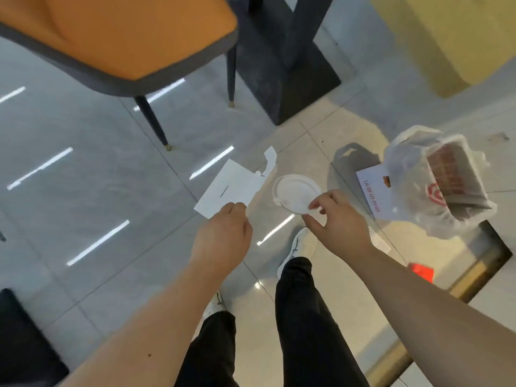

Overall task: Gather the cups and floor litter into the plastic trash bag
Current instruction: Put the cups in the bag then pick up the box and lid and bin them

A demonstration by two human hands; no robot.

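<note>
My left hand (223, 236) pinches the near edge of a flat white piece of cardboard (231, 185), held above the floor. My right hand (335, 219) grips the rim of a round white plastic cup lid (293, 191) just to the cardboard's right. The clear plastic trash bag (435, 185) with a red logo stands on the floor further right, its mouth up, with a reddish-brown box showing through its side. A white printed sheet (374, 188) lies on the floor against the bag's left side.
An orange chair (125, 37) with dark legs stands at the upper left. A dark table pedestal base (284, 76) sits beyond the hands. A small red object (421, 270) lies on the floor at the right, near a dark floor strip (474, 269). My shoes and dark trousers are below.
</note>
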